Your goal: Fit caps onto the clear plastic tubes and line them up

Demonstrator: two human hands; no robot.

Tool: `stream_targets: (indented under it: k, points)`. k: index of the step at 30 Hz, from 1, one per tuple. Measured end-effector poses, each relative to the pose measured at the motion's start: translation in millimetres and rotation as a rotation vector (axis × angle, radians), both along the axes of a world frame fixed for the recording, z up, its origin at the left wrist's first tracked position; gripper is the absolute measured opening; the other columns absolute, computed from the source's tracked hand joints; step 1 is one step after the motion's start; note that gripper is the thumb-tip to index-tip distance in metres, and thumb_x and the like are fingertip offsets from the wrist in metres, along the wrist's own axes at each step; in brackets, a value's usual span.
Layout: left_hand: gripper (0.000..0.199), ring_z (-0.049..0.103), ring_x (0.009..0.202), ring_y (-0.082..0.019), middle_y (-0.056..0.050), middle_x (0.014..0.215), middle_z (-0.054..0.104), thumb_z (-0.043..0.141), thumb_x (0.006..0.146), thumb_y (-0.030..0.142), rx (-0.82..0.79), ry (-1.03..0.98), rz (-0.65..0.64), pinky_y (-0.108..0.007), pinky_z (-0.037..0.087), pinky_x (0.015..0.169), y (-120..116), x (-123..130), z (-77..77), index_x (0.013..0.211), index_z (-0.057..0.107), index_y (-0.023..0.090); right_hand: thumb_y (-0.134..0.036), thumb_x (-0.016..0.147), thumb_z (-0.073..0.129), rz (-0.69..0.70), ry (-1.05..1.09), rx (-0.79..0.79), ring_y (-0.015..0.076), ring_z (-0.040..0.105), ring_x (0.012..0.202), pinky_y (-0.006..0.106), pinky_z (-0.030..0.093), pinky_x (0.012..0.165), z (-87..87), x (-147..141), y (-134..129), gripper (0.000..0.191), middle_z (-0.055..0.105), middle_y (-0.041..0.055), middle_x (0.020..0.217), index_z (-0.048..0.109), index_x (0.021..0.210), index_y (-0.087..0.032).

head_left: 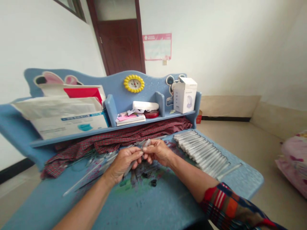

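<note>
Grey material point(146, 143) pinched in left hand point(124, 161) and right hand point(158, 151), one yellow clock point(134, 84), one door point(119, 46)

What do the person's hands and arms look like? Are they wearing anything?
The left hand and right hand wear no gloves. The right sleeve is plaid: red, navy and orange, with white stripes. No sleeve shows on the left arm.

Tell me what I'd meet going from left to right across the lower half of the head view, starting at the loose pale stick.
Loose pale stick, left hand, right hand, row of pale sticks, pink fabric.
</note>
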State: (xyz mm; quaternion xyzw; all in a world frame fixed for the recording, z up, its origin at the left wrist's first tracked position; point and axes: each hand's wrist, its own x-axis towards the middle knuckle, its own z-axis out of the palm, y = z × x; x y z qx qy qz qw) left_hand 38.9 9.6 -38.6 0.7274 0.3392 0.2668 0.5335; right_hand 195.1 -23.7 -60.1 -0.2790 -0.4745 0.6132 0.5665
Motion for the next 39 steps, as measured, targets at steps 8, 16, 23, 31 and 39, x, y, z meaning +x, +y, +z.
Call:
stream_targets:
  k: [8, 16, 23, 31, 39]
  points:
    - [0.024, 0.047, 0.046, -0.007, 0.003, 0.061, 0.058, 0.057, 0.074, 0.039, -0.098, -0.048, -0.017, -0.018, 0.03, 0.045, -0.5, 1.1, 0.2, 0.07, 0.058, 0.016, -0.044, 0.061, 0.067, -0.154, -0.185, 0.05, 0.0062, 0.049, 0.034, 0.016, 0.038, 0.034, 15.9, 4.9, -1.0, 0.033, 0.059, -0.0035, 0.049, 0.053, 0.065, -0.015]
    - [0.025, 0.054, 0.055, -0.012, -0.001, 0.069, 0.063, 0.06, 0.069, 0.039, -0.181, 0.035, -0.117, -0.021, 0.038, 0.052, -8.2, 3.8, 5.6, 0.079, 0.06, 0.016, -0.036, 0.071, 0.059, -0.376, -0.52, 0.285, 0.0091, 0.055, 0.047, 0.02, 0.042, 0.045, 71.8, 61.1, -56.3, 0.021, 0.058, -0.0019, 0.058, 0.052, 0.071, -0.015]
    - [0.031, 0.055, 0.051, -0.011, -0.002, 0.069, 0.064, 0.058, 0.071, 0.044, -0.077, 0.136, -0.175, -0.02, 0.039, 0.048, -8.6, 7.8, 1.6, 0.08, 0.061, 0.015, -0.016, 0.075, 0.048, -0.689, -1.764, 0.462, 0.0086, 0.046, 0.052, 0.022, 0.029, 0.051, 89.8, 128.2, -140.2, 0.007, 0.054, 0.0002, 0.06, 0.053, 0.07, -0.016]
    - [0.033, 0.053, 0.046, -0.01, -0.003, 0.066, 0.064, 0.058, 0.07, 0.044, -0.006, 0.224, -0.185, -0.02, 0.039, 0.045, -18.9, 14.4, -0.4, 0.081, 0.061, 0.013, -0.007, 0.082, 0.04, -0.276, -2.409, 0.504, 0.0174, 0.057, 0.067, 0.026, 0.035, 0.056, 37.1, 149.3, -148.5, 0.017, 0.061, 0.0074, 0.074, 0.055, 0.082, -0.015]
    - [0.032, 0.051, 0.044, -0.009, -0.002, 0.064, 0.064, 0.058, 0.068, 0.043, 0.012, 0.284, -0.204, -0.019, 0.038, 0.044, -24.4, 16.5, 6.4, 0.081, 0.061, 0.013, -0.01, 0.083, 0.044, -0.27, -2.388, 0.53, 0.0177, 0.058, 0.065, 0.025, 0.038, 0.054, 26.4, 151.1, -136.5, 0.013, 0.062, 0.0065, 0.073, 0.056, 0.082, -0.016]
